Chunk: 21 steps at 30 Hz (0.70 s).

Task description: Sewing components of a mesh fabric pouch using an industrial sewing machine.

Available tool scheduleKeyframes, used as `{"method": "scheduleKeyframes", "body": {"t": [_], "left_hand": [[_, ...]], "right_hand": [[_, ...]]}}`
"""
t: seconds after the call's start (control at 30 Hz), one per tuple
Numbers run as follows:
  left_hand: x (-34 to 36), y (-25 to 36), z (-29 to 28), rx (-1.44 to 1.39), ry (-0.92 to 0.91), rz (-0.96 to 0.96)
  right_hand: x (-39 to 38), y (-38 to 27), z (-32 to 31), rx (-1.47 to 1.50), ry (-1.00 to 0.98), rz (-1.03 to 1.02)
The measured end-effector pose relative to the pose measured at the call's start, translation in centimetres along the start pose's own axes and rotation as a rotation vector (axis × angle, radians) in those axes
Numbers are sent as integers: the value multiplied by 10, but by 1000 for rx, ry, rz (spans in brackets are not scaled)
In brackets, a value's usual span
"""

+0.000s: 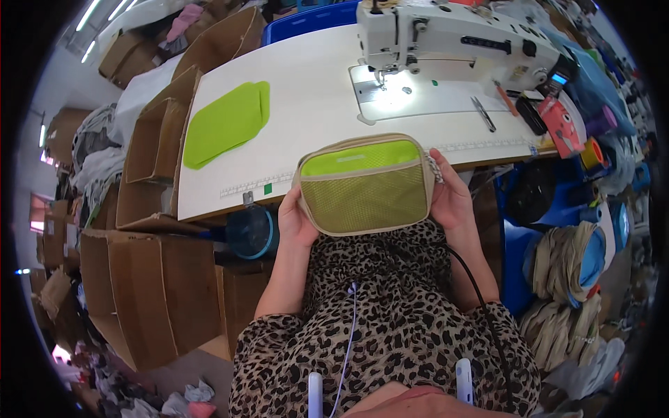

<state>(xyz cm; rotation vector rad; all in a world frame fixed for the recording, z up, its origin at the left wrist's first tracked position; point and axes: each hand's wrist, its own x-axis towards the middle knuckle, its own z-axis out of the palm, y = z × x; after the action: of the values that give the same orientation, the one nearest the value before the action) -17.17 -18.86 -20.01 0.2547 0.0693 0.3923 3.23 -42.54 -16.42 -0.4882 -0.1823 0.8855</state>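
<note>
**Holding a lime mesh-front pouch [366, 200] by both ends**

So it's right in front of me, over my leopard-print top [390, 306], overlapping the near edge of the table in my view. Can't tell if it touches the tabletop. My left hand [297, 219] is gripping the left end, and my right hand [453, 198] has the right end, next to some dangly bits that look like zipper pulls [436, 169]. Most of my fingertips are tucked out of sight.

My take on doing this well: light, even pressure from both sides, thumbs off the mesh, front squared up to your eyes. Squeeze too hard and I'd expect the panel to bow and the edges to look crooked when they aren't.

Looks-wise: boxy, rounded corners, beige trim all round, bright lime strip up top with a small pale label, a beige band, then mesh that reads olive. Sits a bit tilted, right side higher. Front looks smooth; can't see the back.

Past it there's a ruler strip [258, 187] along the white worktable [313, 97], flat lime panels [226, 125] over on the left, metal snips [483, 113] on the right, and the sewing machine [453, 31] behind with its lamp on.
</note>
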Motion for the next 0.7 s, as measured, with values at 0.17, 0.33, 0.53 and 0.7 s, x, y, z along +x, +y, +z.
{"method": "scheduleKeyframes", "body": {"t": [0.17,0.33,0.53,0.7], "left_hand": [[-1,-6,-6,16,101,28],[-3,-9,-14,-2,99,61],[-5,-9,-13,5,99,67],[-10,-12,-5,28,115,89]], "right_hand": [[-9,0,9,12,-9,4],[-11,2,10,5,-77,15],[-11,3,12,-5,-146,8],[-6,10,1,-51,-88,28]]}}
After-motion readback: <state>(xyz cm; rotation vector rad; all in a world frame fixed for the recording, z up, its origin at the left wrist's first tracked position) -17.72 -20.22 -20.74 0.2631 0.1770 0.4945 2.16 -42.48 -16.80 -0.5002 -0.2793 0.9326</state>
